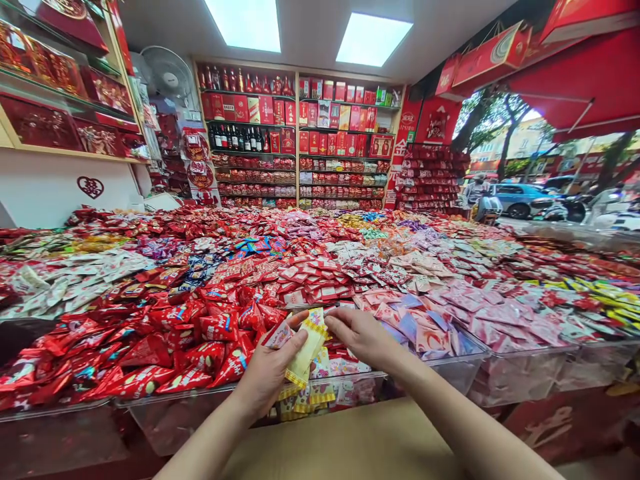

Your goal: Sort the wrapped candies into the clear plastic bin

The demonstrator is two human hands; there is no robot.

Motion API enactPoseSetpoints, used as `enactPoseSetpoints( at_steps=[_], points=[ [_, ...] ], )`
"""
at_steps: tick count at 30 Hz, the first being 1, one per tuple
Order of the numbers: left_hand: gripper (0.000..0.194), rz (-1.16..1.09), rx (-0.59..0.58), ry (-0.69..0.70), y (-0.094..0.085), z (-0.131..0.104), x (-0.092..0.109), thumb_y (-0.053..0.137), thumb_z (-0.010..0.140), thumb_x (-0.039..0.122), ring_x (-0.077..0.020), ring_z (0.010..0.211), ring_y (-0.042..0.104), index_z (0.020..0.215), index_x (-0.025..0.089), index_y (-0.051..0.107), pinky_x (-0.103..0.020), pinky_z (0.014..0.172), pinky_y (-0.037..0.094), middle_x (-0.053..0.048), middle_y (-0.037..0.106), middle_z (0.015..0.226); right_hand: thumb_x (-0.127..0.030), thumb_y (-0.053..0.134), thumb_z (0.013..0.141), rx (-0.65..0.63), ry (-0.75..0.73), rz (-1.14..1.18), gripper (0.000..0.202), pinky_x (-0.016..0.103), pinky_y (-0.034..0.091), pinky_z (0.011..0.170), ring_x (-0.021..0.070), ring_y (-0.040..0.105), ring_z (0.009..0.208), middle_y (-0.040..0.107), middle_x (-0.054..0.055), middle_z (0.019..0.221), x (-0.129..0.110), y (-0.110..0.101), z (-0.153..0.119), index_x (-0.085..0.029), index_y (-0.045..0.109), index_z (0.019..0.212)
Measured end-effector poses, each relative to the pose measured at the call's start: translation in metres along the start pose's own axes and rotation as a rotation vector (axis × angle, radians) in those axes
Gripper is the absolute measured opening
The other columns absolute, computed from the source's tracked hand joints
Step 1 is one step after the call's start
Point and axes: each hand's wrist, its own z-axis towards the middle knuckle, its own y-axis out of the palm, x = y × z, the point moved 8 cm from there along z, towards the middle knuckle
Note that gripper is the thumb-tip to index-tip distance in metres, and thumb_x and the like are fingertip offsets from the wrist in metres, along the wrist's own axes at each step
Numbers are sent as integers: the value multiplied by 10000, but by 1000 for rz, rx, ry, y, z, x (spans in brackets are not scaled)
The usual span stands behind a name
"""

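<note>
The left hand [267, 377] is curled around a small fan of flat sweet packets, yellow-and-white wrappers [306, 352] with a pink one at the thumb, gripping them between thumb and fingers. The right hand [361, 335] reaches in from the other side, its fingertips pinching the top edge of the same yellow packets. Both hands hover just above a clear plastic bin [350, 390] that holds more of those yellow-and-pink sweets. Below the wrists lies a plain brown cardboard surface [350, 443]. To the left sits a heap of shiny red foil candy bags [175, 340]; to the right, pale pink and lilac packets [430, 327]. Beyond, the tabletop [320, 247] is covered with wrapped sweets (mostly red). Wooden wall shelves [297, 133] at the back carry red boxes and dark bottles.
</note>
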Motion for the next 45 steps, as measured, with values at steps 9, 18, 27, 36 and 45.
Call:
enactPoseSetpoints(
  at_steps=[9, 18, 27, 36, 45],
  points=[
    [435, -35, 45, 2, -3, 2, 4, 634, 706, 318, -198, 909, 614, 1123, 233, 545, -284, 707, 486, -63, 665, 1026, -368, 597, 701, 126, 31, 763, 202, 211, 416, 474, 85, 506, 522, 536, -33, 616, 11, -1, 8, -178, 553, 754],
    [423, 44, 18, 9, 0, 4, 2, 671, 672, 257, -179, 830, 623, 1082, 189, 588, -237, 638, 468, -72, 691, 921, -382, 637, 661, 175, 231, 1091, 304, 269, 501, 577, 109, 583, 629, 609, 14, 813, 16, 14, 5, -188, 539, 874],
    [266, -42, 128, 194, -13, 8, 7, 674, 665, 253, -163, 800, 604, 913, 170, 627, -299, 773, 458, -19, 676, 777, -385, 692, 606, 135, 230, 989, 310, 233, 490, 520, 97, 554, 576, 581, -12, 709, 20, 13, 5, -160, 562, 775],
    [145, -194, 184, 271, -21, 3, 11, 618, 709, 313, -132, 737, 600, 783, 187, 620, -270, 701, 490, 12, 649, 697, -362, 645, 626, 180, 215, 778, 264, 261, 471, 585, 127, 556, 640, 602, 5, 740, 43, 19, 12, -168, 556, 782],
    [315, -262, 146, 218, -19, 2, 11, 499, 776, 433, -143, 679, 617, 752, 147, 628, -281, 698, 498, -22, 665, 681, -234, 577, 658, 193, 318, 824, 328, 221, 464, 471, 85, 518, 560, 574, 8, 825, 45, 26, 8, -171, 514, 974]
  ],
)
